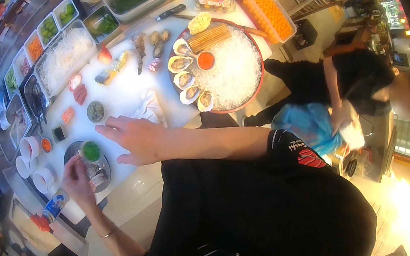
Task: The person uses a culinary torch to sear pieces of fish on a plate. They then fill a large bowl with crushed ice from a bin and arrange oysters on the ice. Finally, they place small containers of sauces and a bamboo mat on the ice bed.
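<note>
My left hand (77,179) has bent fingers at the edge of a small clear container with green contents (91,151); whether it grips the rim cannot be told. Beneath is a dark round plate (105,164). My right hand (136,139) is spread, palm down and empty, over the white cutting board (120,101), near a small round dish of greyish food (96,111). A white cloth (147,109) lies just beyond it. Further right, a round red-rimmed tray of crushed ice (234,71) bears several open oysters (184,79), a cup of orange roe (206,60) and a bamboo mat (211,38).
Fish slices (80,94), shellfish (157,50) and a black-handled knife (170,12) lie on the board. Behind stand tubs of shredded white food (67,55) and limes (66,14). White cups (43,180) and a can (55,205) are at left. A co-worker (358,79) is at right.
</note>
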Action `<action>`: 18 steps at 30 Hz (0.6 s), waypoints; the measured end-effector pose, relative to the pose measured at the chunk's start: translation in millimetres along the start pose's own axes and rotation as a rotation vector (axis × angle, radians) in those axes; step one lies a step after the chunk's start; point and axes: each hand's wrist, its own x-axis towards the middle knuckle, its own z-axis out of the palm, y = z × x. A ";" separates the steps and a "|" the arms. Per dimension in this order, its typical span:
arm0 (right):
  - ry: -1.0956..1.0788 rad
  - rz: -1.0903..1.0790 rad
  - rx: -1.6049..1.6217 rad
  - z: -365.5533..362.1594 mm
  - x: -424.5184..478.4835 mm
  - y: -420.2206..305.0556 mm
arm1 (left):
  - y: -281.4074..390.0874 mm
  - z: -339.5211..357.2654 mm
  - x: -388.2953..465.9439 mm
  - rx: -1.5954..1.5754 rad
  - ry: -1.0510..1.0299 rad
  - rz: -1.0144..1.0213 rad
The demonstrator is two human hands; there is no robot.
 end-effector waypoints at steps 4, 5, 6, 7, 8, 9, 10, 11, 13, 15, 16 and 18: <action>0.058 0.115 -0.075 -17.2 -31.0 9.5 | 48.0 94.2 -14.5 0.019 -0.227 0.040; 0.095 0.147 -0.105 -23.2 -45.4 22.6 | 71.6 117.3 -14.5 0.031 -0.280 0.075; 0.122 0.167 -0.138 -32.7 -57.7 33.1 | 81.3 138.1 -14.7 0.020 -0.321 0.092; 0.107 0.208 -0.124 -49.2 -68.2 40.1 | 88.9 157.9 -14.5 -0.012 -0.352 0.130; 0.096 0.249 -0.102 -65.4 -80.4 45.3 | 96.3 176.6 -13.4 -0.034 -0.383 0.168; 0.153 0.272 -0.154 -77.7 -94.9 48.0 | 98.0 197.7 -11.5 -0.052 -0.413 0.207; 0.207 0.300 -0.208 -89.0 -109.6 50.9 | 100.7 219.1 -10.1 -0.074 -0.446 0.244; 0.222 0.341 -0.231 -97.9 -122.6 53.9 | 110.4 237.6 -8.5 -0.090 -0.482 0.227; 0.242 0.412 -0.274 -112.0 -141.1 60.7 | 122.8 269.2 -6.5 -0.111 -0.525 0.242; 0.351 0.422 -0.296 -111.3 -156.6 80.3 | 124.6 296.4 -6.0 -0.123 -0.550 0.314; 0.400 0.430 -0.306 -109.5 -161.9 90.1 | 130.0 305.1 -5.7 -0.102 -0.554 0.291; 0.466 0.420 -0.268 -109.9 -167.0 104.4 | 138.9 317.4 -2.9 -0.057 -0.560 0.247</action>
